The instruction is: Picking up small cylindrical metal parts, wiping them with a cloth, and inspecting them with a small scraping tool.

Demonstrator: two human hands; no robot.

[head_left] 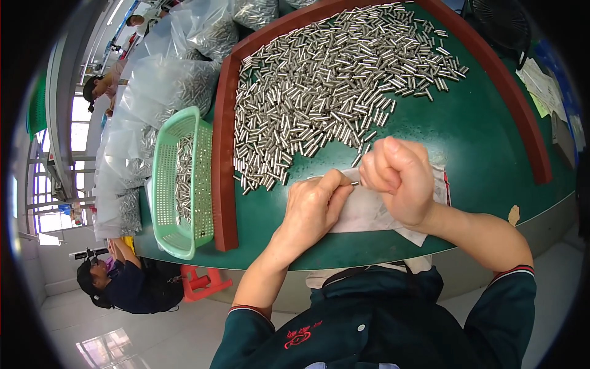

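So the thing I'm actually working on is one small metal tube [353,182], sitting right between my two hands at about the middle of the view, just above the white plastic bag [369,212] lying flat on the bench [467,154]. Only a short bit of it peeks out, so I can't tell much about its ends.

My left hand [313,206] has its fingers [337,184] pinched on the tube's near end, thumb and forefinger closed on it. My right hand [396,178] is curled into a loose fist at 3 o'clock from the tube, fingers clenched around the other end or something tiny there; honestly I can't see what's inside that fist.

What I'd say matters here: keep the tube low over the bag so if it slips it lands on the plastic and not back into the pile. Grip near the ends, not the middle, and keep both wrists resting on the bench edge for steadiness.

Outward from there: the big heap of metal tubes [326,92] spreads from 12 to 10 o'clock, fenced in by a red-brown raised border [222,154]. At 9 o'clock, just outside that border, is a green plastic basket [184,184] with more tubes in it. Beyond it, clear bags of tubes [166,86]. Another person [117,283] crouches at 8 o'clock, well apart.
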